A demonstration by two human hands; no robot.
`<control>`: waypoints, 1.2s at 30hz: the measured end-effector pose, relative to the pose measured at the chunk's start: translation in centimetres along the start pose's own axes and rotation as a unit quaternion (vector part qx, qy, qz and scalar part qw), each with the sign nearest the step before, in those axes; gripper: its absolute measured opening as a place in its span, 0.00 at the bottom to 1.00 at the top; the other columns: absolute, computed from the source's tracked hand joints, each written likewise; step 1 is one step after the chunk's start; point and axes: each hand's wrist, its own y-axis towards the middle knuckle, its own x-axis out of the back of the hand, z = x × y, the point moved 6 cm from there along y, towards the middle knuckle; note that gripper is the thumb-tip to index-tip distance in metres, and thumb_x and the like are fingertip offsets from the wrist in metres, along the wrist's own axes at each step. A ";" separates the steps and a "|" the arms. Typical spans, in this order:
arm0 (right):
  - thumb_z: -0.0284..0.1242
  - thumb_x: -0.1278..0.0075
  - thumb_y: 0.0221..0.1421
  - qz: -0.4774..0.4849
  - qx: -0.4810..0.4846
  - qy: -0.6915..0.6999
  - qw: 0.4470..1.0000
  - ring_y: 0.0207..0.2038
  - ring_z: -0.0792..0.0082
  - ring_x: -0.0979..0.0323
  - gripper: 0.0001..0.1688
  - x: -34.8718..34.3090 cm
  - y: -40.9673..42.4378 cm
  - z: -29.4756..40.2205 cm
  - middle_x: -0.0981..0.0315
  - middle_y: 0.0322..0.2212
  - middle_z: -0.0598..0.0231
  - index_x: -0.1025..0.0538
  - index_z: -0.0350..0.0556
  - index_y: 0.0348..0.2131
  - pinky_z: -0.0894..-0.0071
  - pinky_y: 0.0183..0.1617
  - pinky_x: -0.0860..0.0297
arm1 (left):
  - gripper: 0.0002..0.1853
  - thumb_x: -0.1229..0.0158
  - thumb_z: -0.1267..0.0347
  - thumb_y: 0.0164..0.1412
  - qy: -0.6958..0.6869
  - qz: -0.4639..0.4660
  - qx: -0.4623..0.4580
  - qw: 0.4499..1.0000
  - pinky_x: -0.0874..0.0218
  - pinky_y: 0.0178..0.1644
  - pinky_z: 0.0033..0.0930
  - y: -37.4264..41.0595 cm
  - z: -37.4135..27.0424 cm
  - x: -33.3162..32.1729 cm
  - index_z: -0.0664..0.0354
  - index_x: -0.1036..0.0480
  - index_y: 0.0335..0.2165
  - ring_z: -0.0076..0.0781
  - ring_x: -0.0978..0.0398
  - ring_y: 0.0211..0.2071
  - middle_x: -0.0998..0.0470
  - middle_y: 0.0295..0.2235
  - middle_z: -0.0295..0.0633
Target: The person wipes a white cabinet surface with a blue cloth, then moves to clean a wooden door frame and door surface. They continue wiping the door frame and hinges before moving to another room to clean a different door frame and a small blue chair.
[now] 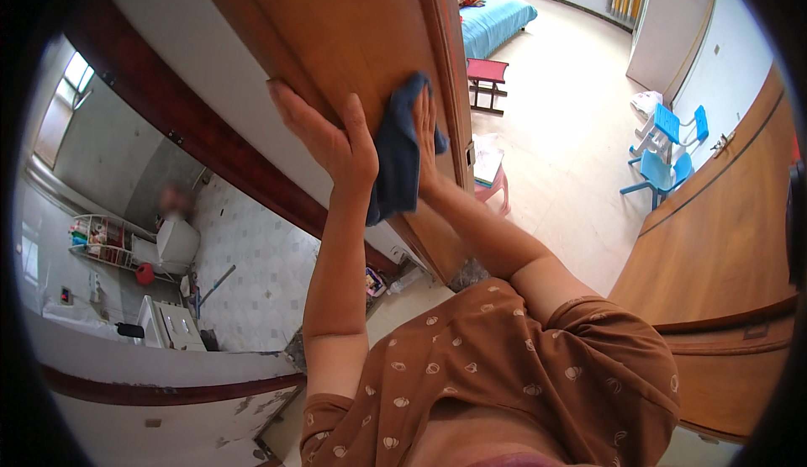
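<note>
In front of me stands a brown wooden door-frame panel (pixel 328 19) with a raised moulding along its right side. My right hand (pixel 426 133) presses a dark blue cloth (pixel 397 158) against the panel, fingers extended upward. The cloth's lower end hangs down between my forearms. Near the panel's left edge, my left hand (pixel 334 136) rests with its thumb spread and no object in it. Its fingertips reach the edge, and whether they curl around it is hard to see.
At right, a wooden door (pixel 719 234) stands open to a room with a bed (pixel 498 19), red folding stool (pixel 487 73), pink stool (pixel 495 189) and blue child's chair (pixel 659 174). Left lies a tiled bathroom with a toilet (pixel 176 243) and wire rack (pixel 101 240).
</note>
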 end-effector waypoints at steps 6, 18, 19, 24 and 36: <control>0.38 0.51 0.62 -0.112 0.047 -0.079 0.989 0.74 0.42 0.61 0.40 1.9 10.2 -5.4 0.58 0.71 0.44 0.40 0.44 0.68 0.35 0.75 0.67 | 0.41 0.54 0.62 0.73 0.045 -0.005 -0.022 0.999 0.58 0.72 0.55 -0.3 0.2 -1.7 0.75 0.63 0.69 0.66 0.54 0.70 0.59 0.70 0.69; 0.38 0.45 0.61 -0.105 -0.284 0.206 0.930 0.60 0.44 0.37 0.37 -0.9 -1.9 -18.7 0.36 0.59 0.44 0.36 0.42 0.64 0.51 0.66 0.41 | 0.38 0.57 0.66 0.75 0.090 -0.022 -0.040 0.995 0.47 0.69 0.48 -0.8 0.1 -2.0 0.75 0.64 0.69 0.59 0.49 0.70 0.56 0.69 0.70; 0.39 0.46 0.61 -0.087 -0.308 0.176 0.931 0.59 0.44 0.36 0.37 -1.1 -4.5 -19.7 0.35 0.58 0.44 0.36 0.43 0.63 0.51 0.65 0.40 | 0.38 0.57 0.65 0.75 0.081 -0.019 -0.042 0.996 0.47 0.69 0.48 -0.8 -0.1 -2.1 0.75 0.64 0.69 0.59 0.49 0.70 0.56 0.69 0.70; 0.43 0.46 0.62 -0.018 -0.430 0.045 0.902 0.52 0.45 0.28 0.34 0.4 -14.2 -23.6 0.27 0.51 0.42 0.32 0.43 0.60 0.50 0.60 0.31 | 0.38 0.57 0.65 0.75 0.094 -0.018 -0.072 0.993 0.50 0.70 0.49 -0.2 -1.3 -3.4 0.77 0.63 0.69 0.61 0.48 0.70 0.55 0.69 0.71; 0.50 0.54 0.69 -0.121 -0.494 0.534 0.676 0.17 0.66 0.30 0.22 18.5 -13.6 -19.6 0.30 0.20 0.66 0.27 0.55 0.32 0.65 0.19 0.34 | 0.35 0.55 0.61 0.74 0.179 -0.072 -0.076 0.978 0.43 0.66 0.55 -2.2 -1.1 -2.4 0.72 0.52 0.69 0.63 0.42 0.66 0.44 0.66 0.68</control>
